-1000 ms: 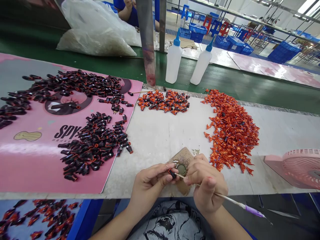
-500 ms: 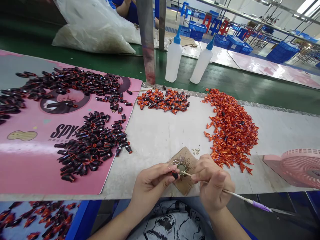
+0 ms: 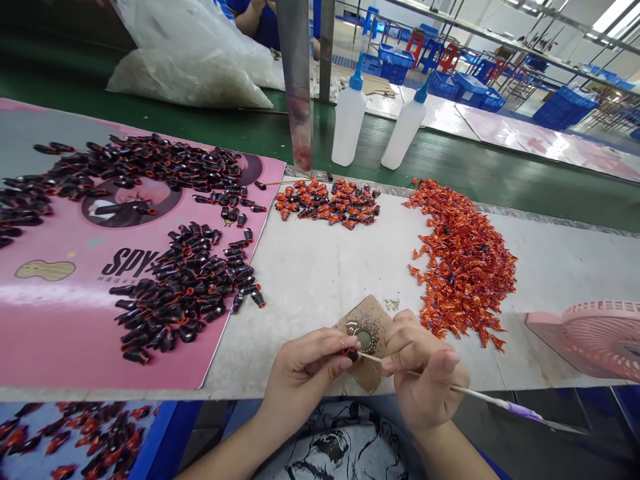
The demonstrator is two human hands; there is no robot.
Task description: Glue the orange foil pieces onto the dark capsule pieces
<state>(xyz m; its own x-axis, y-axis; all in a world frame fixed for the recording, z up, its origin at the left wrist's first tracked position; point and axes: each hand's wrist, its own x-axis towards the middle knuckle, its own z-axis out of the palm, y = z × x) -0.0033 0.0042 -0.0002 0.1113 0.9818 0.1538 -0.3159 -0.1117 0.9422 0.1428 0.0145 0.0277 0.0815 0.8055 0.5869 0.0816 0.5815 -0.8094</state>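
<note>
My left hand (image 3: 303, 373) pinches a small black and orange piece (image 3: 351, 354) at the table's front edge. My right hand (image 3: 420, 373) grips a thin white stick with a purple end (image 3: 480, 396), its tip touching that piece. Both hands hover over a brown card (image 3: 373, 323) carrying a small round dab of glue. A heap of orange pieces (image 3: 463, 257) lies to the right. Two piles of black pieces (image 3: 187, 287) rest on a pink sheet (image 3: 60, 320) to the left.
A smaller mixed orange and black pile (image 3: 327, 200) sits behind. Two white squeeze bottles with blue caps (image 3: 349, 117) stand on the green belt (image 3: 500, 173) by a metal post (image 3: 296, 80). A pink fan (image 3: 595, 337) lies right. Another person sits beyond the plastic bags (image 3: 190, 53).
My hands stay in place near the card; the stick's tip has shifted slightly against the pinched piece. The view has barely moved.
</note>
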